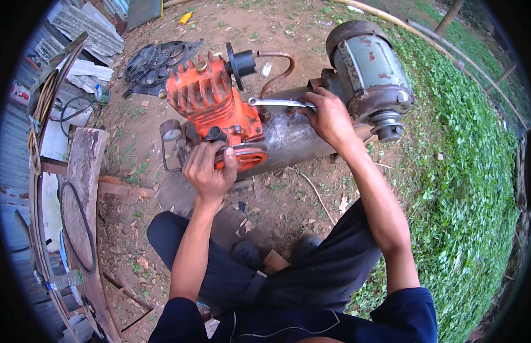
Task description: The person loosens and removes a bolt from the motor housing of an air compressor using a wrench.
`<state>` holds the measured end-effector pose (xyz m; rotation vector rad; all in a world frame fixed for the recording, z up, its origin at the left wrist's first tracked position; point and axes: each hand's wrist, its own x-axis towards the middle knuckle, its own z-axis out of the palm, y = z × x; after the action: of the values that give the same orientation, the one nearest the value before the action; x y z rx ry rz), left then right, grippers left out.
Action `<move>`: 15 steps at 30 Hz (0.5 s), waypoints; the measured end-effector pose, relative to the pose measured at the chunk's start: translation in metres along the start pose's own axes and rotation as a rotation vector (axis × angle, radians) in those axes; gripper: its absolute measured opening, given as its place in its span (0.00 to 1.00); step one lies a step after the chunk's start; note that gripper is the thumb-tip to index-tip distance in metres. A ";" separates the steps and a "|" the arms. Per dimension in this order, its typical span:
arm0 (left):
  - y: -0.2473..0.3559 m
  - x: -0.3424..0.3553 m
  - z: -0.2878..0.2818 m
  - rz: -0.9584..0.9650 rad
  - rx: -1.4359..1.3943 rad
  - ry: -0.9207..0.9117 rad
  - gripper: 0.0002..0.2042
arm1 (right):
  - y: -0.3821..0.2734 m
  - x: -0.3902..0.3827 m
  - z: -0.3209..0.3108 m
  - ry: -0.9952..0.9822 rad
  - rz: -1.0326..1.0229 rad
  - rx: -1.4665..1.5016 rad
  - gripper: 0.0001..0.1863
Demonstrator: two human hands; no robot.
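Note:
My right hand (328, 116) grips one end of a silver combination wrench (282, 103). The wrench's ring end points left, close to the compressor pump, above the tank. My left hand (211, 170) is curled over the rim of the orange pulley wheel (251, 158), thumb up on its edge. That wheel is on the near side of an orange finned compressor pump (211, 97), which is mounted on a grey cylindrical tank (299, 146). A black round air filter (241, 63) sticks out at the pump's upper right. Beside it bends a copper pipe (283, 71).
A worn grey-green electric motor (371, 68) with a pulley stands on the tank's right end. A pressure gauge (171, 132) hangs at the left. Further left are a wooden plank (82, 200) and a plastic bottle (68, 279). Green plants (459, 217) cover the right side.

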<state>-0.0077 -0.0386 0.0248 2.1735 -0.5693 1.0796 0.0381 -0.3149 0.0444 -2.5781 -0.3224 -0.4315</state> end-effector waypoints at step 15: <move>0.001 -0.002 0.001 -0.018 -0.015 0.007 0.09 | -0.055 -0.089 0.023 -0.317 0.228 0.115 0.19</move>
<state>-0.0088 -0.0394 0.0233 2.1571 -0.5521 1.0692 -0.0554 -0.2697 0.0173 -2.5282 -0.1528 0.0770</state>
